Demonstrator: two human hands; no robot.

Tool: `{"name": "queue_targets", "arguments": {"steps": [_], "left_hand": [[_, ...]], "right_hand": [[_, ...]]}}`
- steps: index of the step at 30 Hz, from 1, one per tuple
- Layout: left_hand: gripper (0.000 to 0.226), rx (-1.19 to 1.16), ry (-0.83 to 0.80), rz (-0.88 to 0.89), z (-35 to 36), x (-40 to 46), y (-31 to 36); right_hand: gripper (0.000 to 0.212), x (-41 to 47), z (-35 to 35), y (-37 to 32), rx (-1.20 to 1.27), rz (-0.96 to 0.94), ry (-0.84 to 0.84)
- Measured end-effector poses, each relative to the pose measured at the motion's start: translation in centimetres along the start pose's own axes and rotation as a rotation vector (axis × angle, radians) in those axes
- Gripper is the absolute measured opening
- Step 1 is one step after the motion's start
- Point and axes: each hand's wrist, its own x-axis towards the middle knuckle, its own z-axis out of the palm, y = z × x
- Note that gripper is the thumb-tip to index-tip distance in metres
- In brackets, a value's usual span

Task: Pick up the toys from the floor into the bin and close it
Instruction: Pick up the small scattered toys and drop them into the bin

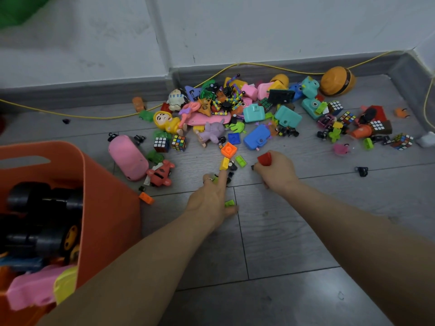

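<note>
Head view: orange bin (101,208) holds black-wheeled toy (40,222), pink toy (33,290).

I find nothing readable anywhere in my view: no words, brand marks, numbers or signs. The toys heaped beyond the orange bin (110,208) show plain coloured plastic, and any small markings on them are too blurred to make out.

One head-worn camera looks steeply down and forward (wide-angle, close) over the floor (282,231) toward the wall (259,27).
</note>
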Motion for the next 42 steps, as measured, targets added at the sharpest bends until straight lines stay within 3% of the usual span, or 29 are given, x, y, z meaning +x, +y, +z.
{"name": "queue_targets", "arguments": {"steps": [4, 8, 13, 21, 31, 42], "left_hand": [[0.081, 0.033, 0.012, -0.005, 0.0, 0.4, 0.0], [0.061, 0.085, 0.011, 0.032, -0.1, 0.7, -0.2], [0.054, 0.112, 0.03, 0.045, -0.2, 1.3, -0.9], [0.054, 0.136, 0.038, 0.078, -0.4, 1.5, -1.5], [0.047, 0.145, 0.04, -0.009, -1.7, 1.4, -3.5], [0.047, 0.287, 0.041, -0.028, -0.9, 1.5, -3.0]], "right_hand": [[0.012, 0.2, 0.8, -0.4, -0.088, -0.092, -0.005], [0.024, 0.4, 1.5, -0.4, -0.187, -0.201, -0.004], [0.016, 0.1, 2.6, -0.8, -0.229, -0.29, -0.034], [0.017, 0.0, 2.3, -0.3, -0.272, -0.313, -0.008], [0.04, -0.8, 1.8, -0.3, -0.336, -0.322, -0.098], [0.02, -0.5, 2.7, -1.0, -0.374, -0.307, -0.077]]}}
